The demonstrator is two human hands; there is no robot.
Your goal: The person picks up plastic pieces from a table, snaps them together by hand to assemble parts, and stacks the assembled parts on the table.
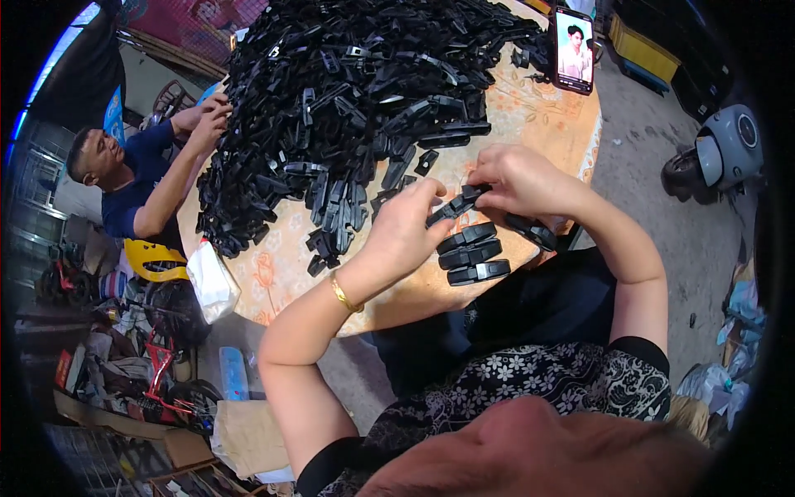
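Note:
My left hand [399,229] and my right hand [520,180] meet over the near edge of the table. Between them they pinch a slim black plastic piece [455,208], the left fingers at one end and the right fingers at the other. The fingers partly cover it, so I cannot tell its exact kind. Just below lie several thicker black plastic pieces [472,252] side by side in a short row. Another dark piece [531,233] rests under my right wrist. A gold bracelet [344,293] circles my left wrist.
A large heap of black plastic parts [356,91] covers the far and left table [538,124]. A phone [573,50] stands upright at the far right. A co-worker [141,178] handles parts at the left. A white packet [213,282] hangs over the left edge; a scooter [720,153] stands right.

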